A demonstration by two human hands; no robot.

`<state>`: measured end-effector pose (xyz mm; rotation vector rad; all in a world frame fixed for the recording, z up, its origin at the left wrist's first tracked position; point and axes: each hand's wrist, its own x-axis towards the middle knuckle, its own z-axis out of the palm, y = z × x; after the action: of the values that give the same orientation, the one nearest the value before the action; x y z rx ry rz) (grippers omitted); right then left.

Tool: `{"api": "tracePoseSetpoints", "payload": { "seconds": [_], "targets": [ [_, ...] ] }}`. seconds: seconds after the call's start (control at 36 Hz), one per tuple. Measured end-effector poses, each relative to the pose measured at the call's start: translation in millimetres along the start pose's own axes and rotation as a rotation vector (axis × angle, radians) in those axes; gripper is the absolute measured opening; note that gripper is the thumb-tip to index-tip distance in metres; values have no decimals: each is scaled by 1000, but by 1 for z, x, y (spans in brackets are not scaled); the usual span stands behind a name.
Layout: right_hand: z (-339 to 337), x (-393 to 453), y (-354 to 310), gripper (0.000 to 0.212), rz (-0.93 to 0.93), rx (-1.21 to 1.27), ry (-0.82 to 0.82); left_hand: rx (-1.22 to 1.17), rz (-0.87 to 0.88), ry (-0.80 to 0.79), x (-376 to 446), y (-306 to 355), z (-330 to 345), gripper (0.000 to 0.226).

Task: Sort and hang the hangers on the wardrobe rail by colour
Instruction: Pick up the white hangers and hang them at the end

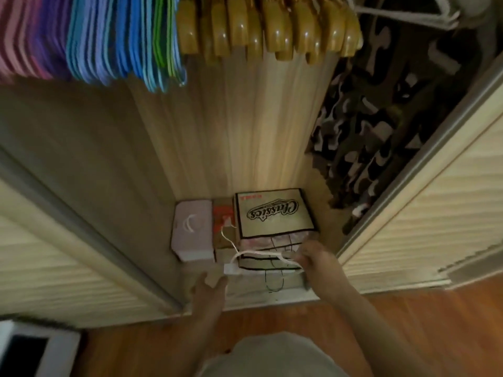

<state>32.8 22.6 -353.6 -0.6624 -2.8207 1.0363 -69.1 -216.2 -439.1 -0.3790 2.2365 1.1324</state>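
So my right hand (317, 258) is pinching a white hanger (261, 261) low in front of the boxes (275, 216), ready to lift to the colour-sorted bunch above, while my left hand (211, 284) hovers loose just beside its end.

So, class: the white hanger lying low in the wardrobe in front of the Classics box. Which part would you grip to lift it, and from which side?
Probably the right shoulder of the white hanger, from the front and above. The right hand is already there, and the Classics box blocks any approach from behind. Blur hides its hook.
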Motion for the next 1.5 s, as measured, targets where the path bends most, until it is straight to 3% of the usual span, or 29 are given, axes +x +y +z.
{"api": "tracePoseSetpoints", "payload": {
  "seconds": [0.03, 0.08, 0.17, 0.25, 0.28, 0.33, 0.36, 0.44, 0.69, 0.81, 0.97, 1.14, 1.25, 1.36, 1.5],
  "targets": [
    [-3, -4, -1, 25, -9, 48, -31, 17, 87, 46, -4, 6, -8, 69],
    [-9, -11, -3, 23, -37, 156, -89, 64, 261, -37, -7, 14, -25, 65],
    [-19, -16, -4, 18, -60, 239, -109, 141, 349, -256, 0, 10, -40, 55],
    [-32, -16, 1, 8, 9, 352, -96, 73, 483, -323, -17, 14, -49, 50],
    [-36, -17, 4, 17, 60, 441, -85, 36, 523, -341, -22, 16, -51, 46],
    [-42, -21, 15, 45, 171, 693, -55, -29, 535, -353, -32, 18, -54, 22],
    [-43, -24, 19, 48, 218, 798, -40, -26, 544, -359, -36, 20, -55, 22],
    [-41, -27, 25, 34, 302, 922, -36, 19, 589, -366, -42, 24, -56, 32],
    [-26, -18, 20, 24, 629, 1286, -17, 8, 696, -299, -61, 32, -60, 24],
    [-25, -16, 22, 15, 573, 1356, 12, 61, 709, -257, -64, 31, -58, 29],
    [-23, -15, 17, 25, 468, 1423, 65, 29, 670, -246, -62, 31, -58, 21],
    [-20, -13, 12, 20, 510, 1469, 54, 29, 693, -306, -60, 34, -57, 20],
    [-9, -14, 6, 30, 559, 1322, -32, -270, 508, -150, -55, 37, -58, 20],
    [5, -25, 3, 32, 541, 1083, -97, -1021, 260, -318, -50, 55, -76, 34],
    [10, -42, -7, 33, 437, 883, -278, -1313, 211, -368, -58, 81, -86, 17]
  ]
}}
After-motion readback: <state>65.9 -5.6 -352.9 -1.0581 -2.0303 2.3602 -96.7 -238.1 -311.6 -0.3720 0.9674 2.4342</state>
